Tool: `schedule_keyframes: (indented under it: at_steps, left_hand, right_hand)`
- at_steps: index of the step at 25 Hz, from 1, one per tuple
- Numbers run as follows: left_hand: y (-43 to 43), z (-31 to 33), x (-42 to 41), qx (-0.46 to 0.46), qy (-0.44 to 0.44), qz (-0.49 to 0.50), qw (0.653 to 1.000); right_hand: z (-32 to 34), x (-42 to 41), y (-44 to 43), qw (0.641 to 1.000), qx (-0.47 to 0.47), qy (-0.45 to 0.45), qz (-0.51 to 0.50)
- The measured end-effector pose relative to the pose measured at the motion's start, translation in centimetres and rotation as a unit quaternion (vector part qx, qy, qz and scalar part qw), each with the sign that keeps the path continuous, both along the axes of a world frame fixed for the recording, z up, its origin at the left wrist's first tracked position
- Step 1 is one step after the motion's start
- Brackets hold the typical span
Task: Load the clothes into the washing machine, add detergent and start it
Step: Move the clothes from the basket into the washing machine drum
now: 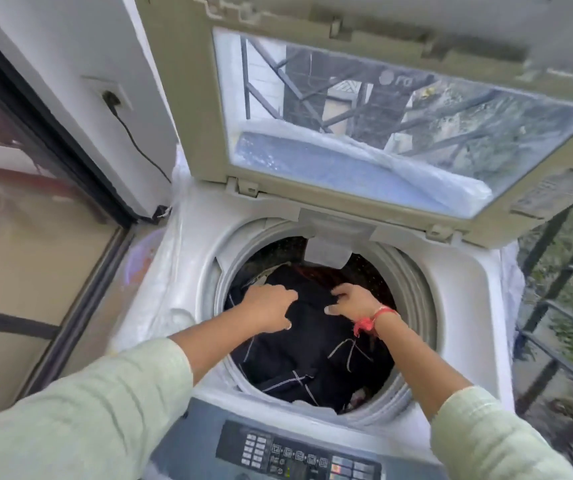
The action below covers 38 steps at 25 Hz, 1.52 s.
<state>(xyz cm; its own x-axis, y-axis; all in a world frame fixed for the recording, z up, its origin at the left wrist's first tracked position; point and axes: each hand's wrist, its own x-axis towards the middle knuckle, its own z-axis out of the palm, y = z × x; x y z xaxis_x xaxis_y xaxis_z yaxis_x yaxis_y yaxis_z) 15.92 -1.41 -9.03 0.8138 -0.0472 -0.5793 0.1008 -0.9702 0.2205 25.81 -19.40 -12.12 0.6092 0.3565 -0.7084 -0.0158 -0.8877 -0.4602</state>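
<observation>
Overfill looks the likeliest trouble — left hand (267, 311) and right hand (354, 303) both have fingers curled into the dark clothes (312, 351) heaped high in the drum (416, 306), and a fold left hanging out could snag once the lid (188, 116) drops.

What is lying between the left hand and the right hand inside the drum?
Only the dark garment with pale stitching fills the gap between the left hand and the right hand, as the head view shows.
</observation>
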Motion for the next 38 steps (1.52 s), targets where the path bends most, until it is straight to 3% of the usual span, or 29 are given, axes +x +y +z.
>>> schedule_keyframes:
  at_steps: [3, 8, 12, 15, 18, 20, 24, 28, 30, 35, 38]
  left_hand:
    - [2.1, 6.4, -4.0, -0.048, -0.180, 0.075, 0.980]
    - [9.3, 10.1, -11.7, -0.116, -0.419, 0.235, 0.869]
    - [17.8, 8.7, -16.3, -0.101, -0.497, 0.330, 0.796]
    - [25.1, 5.9, -18.9, -0.092, -0.491, 0.383, 0.777]
    - [34.0, 1.4, -20.9, -0.099, -0.464, 0.396, 0.786]
    - [39.0, -2.2, -21.9, -0.113, -0.394, 0.390, 0.825]
    - [45.9, -8.1, -22.7, -0.106, -0.215, 0.399, 0.885]
    - [48.2, -13.9, -21.8, -0.095, -0.067, 0.347, 0.931]
    - [48.3, -16.1, -20.5, -0.087, -0.022, 0.306, 0.948]
    - [47.2, -21.7, -15.7, -0.057, 0.031, 0.230, 0.971]
    - [45.0, -26.5, -12.9, -0.104, 0.046, 0.203, 0.973]
  right_hand:
    - [6.0, -2.0, 1.4, 0.993, 0.120, -0.020, -0.003]
    - [13.2, -7.5, 7.4, 0.965, 0.257, -0.028, 0.039]
    - [15.4, -11.5, 16.3, 0.943, 0.326, -0.011, 0.066]
    - [14.7, -13.9, 23.6, 0.940, 0.329, -0.003, 0.094]
    - [12.1, -16.1, 32.3, 0.949, 0.301, 0.016, 0.093]
    - [9.5, -16.7, 37.5, 0.963, 0.259, 0.028, 0.062]
    - [4.9, -15.0, 45.0, 0.992, 0.120, -0.034, -0.003]
    - [-1.0, -13.1, 46.3, 0.994, -0.054, -0.093, 0.018]
    - [-4.3, -12.6, 45.5, 0.992, -0.085, -0.095, 0.026]
    - [-12.4, -9.5, 44.3, 0.972, -0.162, -0.151, 0.077]
    - [-17.6, -8.0, 43.9, 0.949, -0.231, -0.159, 0.146]
